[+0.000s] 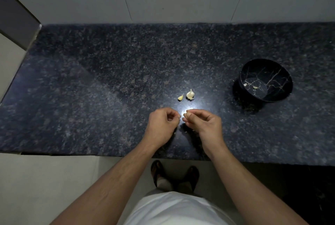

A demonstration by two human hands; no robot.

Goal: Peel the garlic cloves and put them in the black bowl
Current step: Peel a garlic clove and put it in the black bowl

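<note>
Left grip (163, 123): fingers curled shut, contents not discernible, near the bench's (90, 83) front edge at mid-length. Right grip (201, 123): just beside it, fingertips pinched on a small clove (186, 115). Behind the hands, toward mid-bench, lie a loose clove (180, 97) and, just right of it, a larger garlic piece (190, 94). Near the right edge stands the bowl (272, 72), holding two peeled cloves (250, 86).
</note>
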